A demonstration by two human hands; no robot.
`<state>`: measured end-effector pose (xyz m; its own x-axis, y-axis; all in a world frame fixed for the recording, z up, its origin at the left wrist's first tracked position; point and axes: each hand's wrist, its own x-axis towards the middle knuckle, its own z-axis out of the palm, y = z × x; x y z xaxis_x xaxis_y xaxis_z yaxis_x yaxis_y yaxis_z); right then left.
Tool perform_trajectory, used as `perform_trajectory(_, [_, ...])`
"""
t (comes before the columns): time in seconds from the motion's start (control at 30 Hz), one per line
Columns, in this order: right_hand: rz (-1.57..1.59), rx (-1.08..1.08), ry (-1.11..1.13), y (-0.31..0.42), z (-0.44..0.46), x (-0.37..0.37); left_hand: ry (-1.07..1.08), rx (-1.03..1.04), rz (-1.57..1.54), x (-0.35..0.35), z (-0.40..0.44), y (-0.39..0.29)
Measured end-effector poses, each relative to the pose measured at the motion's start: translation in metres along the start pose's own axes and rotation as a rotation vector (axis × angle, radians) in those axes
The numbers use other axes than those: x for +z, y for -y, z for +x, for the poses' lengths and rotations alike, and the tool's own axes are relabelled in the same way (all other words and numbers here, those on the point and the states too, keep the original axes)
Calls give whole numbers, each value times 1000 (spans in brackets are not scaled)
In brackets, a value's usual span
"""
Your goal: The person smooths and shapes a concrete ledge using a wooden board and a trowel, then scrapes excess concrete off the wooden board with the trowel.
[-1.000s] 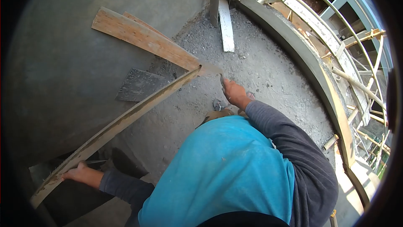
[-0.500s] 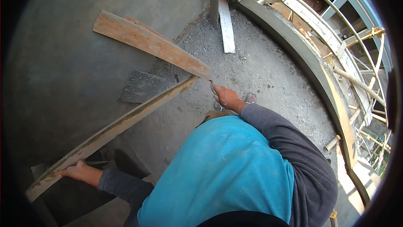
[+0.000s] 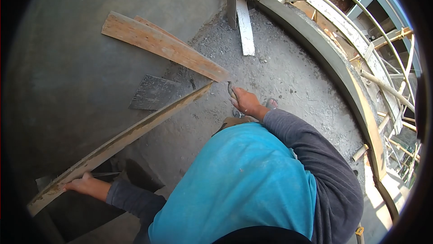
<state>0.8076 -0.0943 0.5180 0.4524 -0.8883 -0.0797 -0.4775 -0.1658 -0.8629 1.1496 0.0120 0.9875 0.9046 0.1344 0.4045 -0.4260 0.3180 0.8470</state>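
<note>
A long narrow board (image 3: 128, 136) runs diagonally from the lower left to near the centre, with brown smears along it. My left hand (image 3: 81, 184) grips this board near its lower left end. My right hand (image 3: 246, 101) is closed round the handle of a tool (image 3: 230, 88), probably a trowel; its blade is hard to make out beside the board's upper end. Just above that end lies the tip of a wide wooden plank (image 3: 164, 45), which slants up to the left.
A dark flat panel (image 3: 153, 92) lies left of centre. Behind stands a pale strip (image 3: 245, 27) on the rubble-strewn floor (image 3: 288, 81). A curved low wall (image 3: 315, 41) sweeps down the right, with bamboo scaffolding (image 3: 388, 88) beyond. My feet are below my right hand.
My right hand and the tool have moved left and slightly down since a second ago. The long board's upper end has dropped a little. My left hand keeps its hold.
</note>
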Motion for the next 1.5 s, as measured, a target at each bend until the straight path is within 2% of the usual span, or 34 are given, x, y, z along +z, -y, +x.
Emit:
perform_trajectory(0.07, [6, -28, -8, -3, 3, 3, -9, -11, -2, 1, 2, -2])
perform_trajectory(0.13, [-152, 228, 353, -15, 8, 6, -93, -32, 15, 2, 5, -4])
perform_trajectory(0.17, [-152, 230, 351, -29, 6, 15, -90, -34, 14, 3, 2, -5])
perform_trajectory(0.23, [-50, 483, 143, -48, 2, 29, -59, 15, -29, 7, -9, -11])
perform_trajectory(0.3, [-18, 431, 129, -40, -1, 10, -63, 19, -18, -8, 30, -3])
perform_trajectory(0.4, [18, 316, 24, -50, 5, 9, -75, -14, -17, -11, 29, -2])
perform_trajectory(0.47, [501, 326, -130, -51, 23, 12, -74, -39, -33, -7, 22, -3])
perform_trajectory(0.5, [499, 327, -133, -43, 33, 5, -64, -40, -54, -7, 21, -2])
perform_trajectory(0.57, [873, 452, -209, -21, 49, -16, -50, -44, -65, -9, 24, -1])
perform_trajectory(0.67, [1044, 392, -290, -13, 66, -29, -79, -95, -89, -24, 52, 4])
perform_trajectory(0.73, [1028, 434, -285, -9, 71, -37, -7, -139, -185, -37, 76, 12])
perform_trajectory(0.87, [1128, 401, -279, -26, 72, -35, -53, -221, -182, -48, 97, 17])
perform_trajectory(0.93, [1203, 433, -377, -25, 68, -38, -94, -312, -189, -57, 106, 18])
perform_trajectory(1.03, [1257, 393, -342, -30, 63, -39, -89, -305, -161, -61, 108, 22])
perform_trajectory(1.13, [1258, 402, -316, -26, 55, -50, -3, -331, -214, -71, 123, 27])
perform_trajectory(1.27, [1150, 365, -337, -16, 46, -57, -58, -385, -239, -67, 116, 26])
perform_trajectory(1.33, [884, 296, -391, -14, 44, -59, -28, -398, -246, -66, 113, 28])
perform_trajectory(1.37, [882, 292, -392, -18, 45, -56, -30, -399, -249, -65, 109, 29])
perform_trajectory(1.43, [422, 216, -487, -23, 48, -52, -28, -411, -207, -63, 101, 31])
perform_trajectory(1.5, [316, 225, -514, -17, 44, -57, -62, -381, -176, -60, 98, 37])
